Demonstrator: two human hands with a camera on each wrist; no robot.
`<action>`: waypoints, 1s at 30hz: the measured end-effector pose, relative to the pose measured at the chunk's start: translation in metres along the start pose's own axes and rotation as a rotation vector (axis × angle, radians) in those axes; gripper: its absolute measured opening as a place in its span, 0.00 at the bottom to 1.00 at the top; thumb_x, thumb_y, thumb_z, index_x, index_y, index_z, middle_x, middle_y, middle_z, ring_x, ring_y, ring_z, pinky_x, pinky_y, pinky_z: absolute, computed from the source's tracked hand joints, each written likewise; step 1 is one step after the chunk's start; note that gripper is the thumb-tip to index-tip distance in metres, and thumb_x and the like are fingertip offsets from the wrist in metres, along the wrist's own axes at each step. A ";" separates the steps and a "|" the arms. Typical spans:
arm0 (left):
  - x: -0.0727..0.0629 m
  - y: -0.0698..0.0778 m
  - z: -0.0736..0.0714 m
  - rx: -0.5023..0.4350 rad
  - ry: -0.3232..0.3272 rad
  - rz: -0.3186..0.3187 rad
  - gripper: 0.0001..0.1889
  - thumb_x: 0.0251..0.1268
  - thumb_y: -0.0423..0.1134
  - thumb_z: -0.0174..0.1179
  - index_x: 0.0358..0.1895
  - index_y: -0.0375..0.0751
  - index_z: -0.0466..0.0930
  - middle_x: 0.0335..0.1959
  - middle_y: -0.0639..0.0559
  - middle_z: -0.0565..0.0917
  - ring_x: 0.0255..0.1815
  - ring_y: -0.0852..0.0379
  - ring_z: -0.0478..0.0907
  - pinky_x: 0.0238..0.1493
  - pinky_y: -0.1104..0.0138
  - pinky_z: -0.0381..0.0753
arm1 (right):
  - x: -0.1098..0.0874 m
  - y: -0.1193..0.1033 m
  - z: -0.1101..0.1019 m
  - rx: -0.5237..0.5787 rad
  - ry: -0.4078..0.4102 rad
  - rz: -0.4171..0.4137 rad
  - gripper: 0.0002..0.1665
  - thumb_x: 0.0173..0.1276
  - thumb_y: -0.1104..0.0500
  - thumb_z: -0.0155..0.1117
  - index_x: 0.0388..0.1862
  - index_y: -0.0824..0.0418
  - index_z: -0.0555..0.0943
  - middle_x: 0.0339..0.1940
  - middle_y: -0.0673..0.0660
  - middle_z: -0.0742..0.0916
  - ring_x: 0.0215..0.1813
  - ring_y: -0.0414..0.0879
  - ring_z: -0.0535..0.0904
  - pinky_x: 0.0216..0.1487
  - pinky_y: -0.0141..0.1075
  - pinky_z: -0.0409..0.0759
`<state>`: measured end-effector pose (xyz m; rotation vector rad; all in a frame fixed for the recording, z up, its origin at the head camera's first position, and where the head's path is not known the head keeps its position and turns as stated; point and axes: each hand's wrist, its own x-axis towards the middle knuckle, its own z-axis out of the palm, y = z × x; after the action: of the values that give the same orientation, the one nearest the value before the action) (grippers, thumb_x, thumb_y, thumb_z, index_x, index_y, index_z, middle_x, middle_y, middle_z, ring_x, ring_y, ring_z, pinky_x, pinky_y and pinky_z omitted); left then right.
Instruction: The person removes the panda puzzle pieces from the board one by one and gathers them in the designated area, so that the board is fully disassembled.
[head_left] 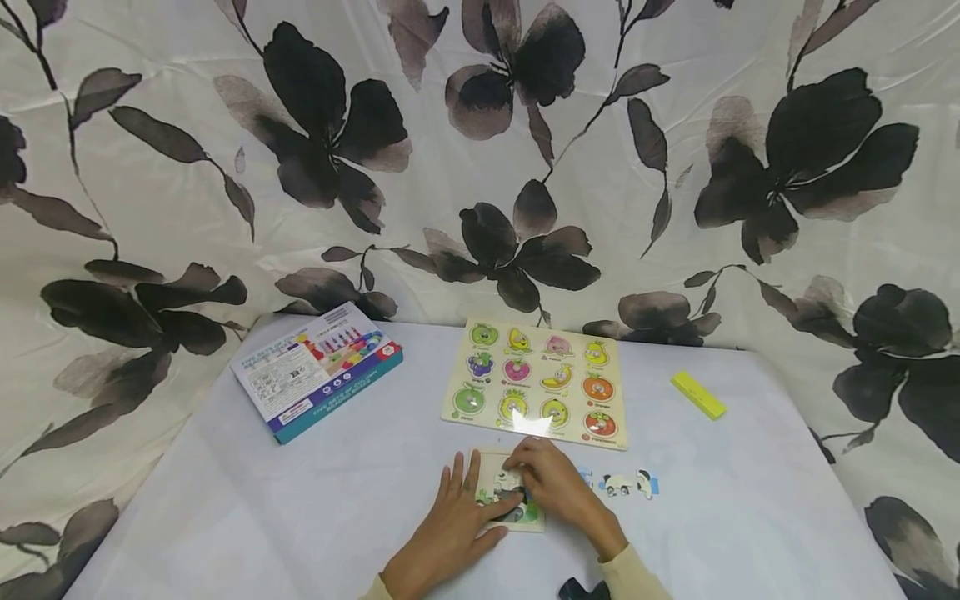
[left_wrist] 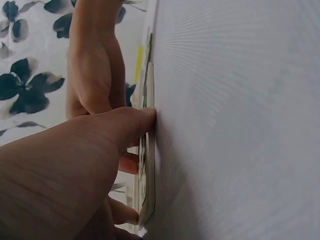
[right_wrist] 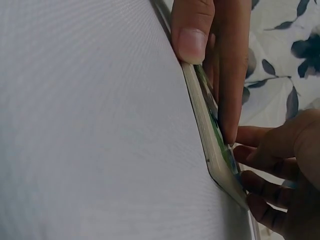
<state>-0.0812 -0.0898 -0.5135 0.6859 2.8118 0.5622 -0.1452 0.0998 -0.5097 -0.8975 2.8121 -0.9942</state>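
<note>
Nearest, in my head view: dark object [head_left: 583,590], partly cropped. Left hand [head_left: 455,521]: fingers spread wide, resting on small puzzle board [head_left: 525,527], flat on white table [head_left: 750,517]. Right hand [head_left: 558,483]: fingers bent onto same board; whether pinching piece, I cannot tell. Right: loose puzzle pieces [head_left: 619,485]. Beyond: yellow block [head_left: 698,395], fruit board [head_left: 537,387], printed box [head_left: 318,371], floral cloth [head_left: 420,196].

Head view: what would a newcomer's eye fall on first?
Probably the dark-flowered cloth filling the upper part. Next, the bright fruit board, near the middle of the white table's far side. Then the left hand and right hand, close together over a small puzzle board nearer the camera.
</note>
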 end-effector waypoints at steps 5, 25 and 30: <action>-0.002 0.000 0.001 0.000 0.000 0.000 0.22 0.69 0.56 0.52 0.66 0.70 0.70 0.73 0.24 0.46 0.72 0.23 0.36 0.67 0.35 0.47 | -0.001 0.000 0.002 0.037 -0.004 0.022 0.16 0.60 0.74 0.57 0.36 0.57 0.86 0.37 0.46 0.82 0.44 0.40 0.75 0.49 0.37 0.76; -0.003 0.000 0.002 -0.009 0.003 0.007 0.21 0.69 0.56 0.51 0.65 0.69 0.71 0.73 0.24 0.45 0.72 0.22 0.35 0.67 0.34 0.46 | -0.003 -0.003 -0.003 0.164 -0.029 0.096 0.16 0.64 0.72 0.54 0.40 0.56 0.84 0.39 0.45 0.85 0.44 0.41 0.76 0.49 0.38 0.76; -0.002 0.000 0.001 -0.004 -0.007 0.006 0.21 0.70 0.56 0.50 0.65 0.70 0.70 0.73 0.24 0.44 0.72 0.23 0.34 0.67 0.34 0.45 | -0.002 -0.003 -0.006 0.190 -0.049 0.115 0.16 0.64 0.71 0.54 0.41 0.56 0.84 0.37 0.45 0.85 0.41 0.40 0.74 0.44 0.35 0.76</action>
<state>-0.0798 -0.0905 -0.5140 0.6945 2.8020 0.5654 -0.1431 0.1026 -0.5038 -0.7197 2.6392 -1.1808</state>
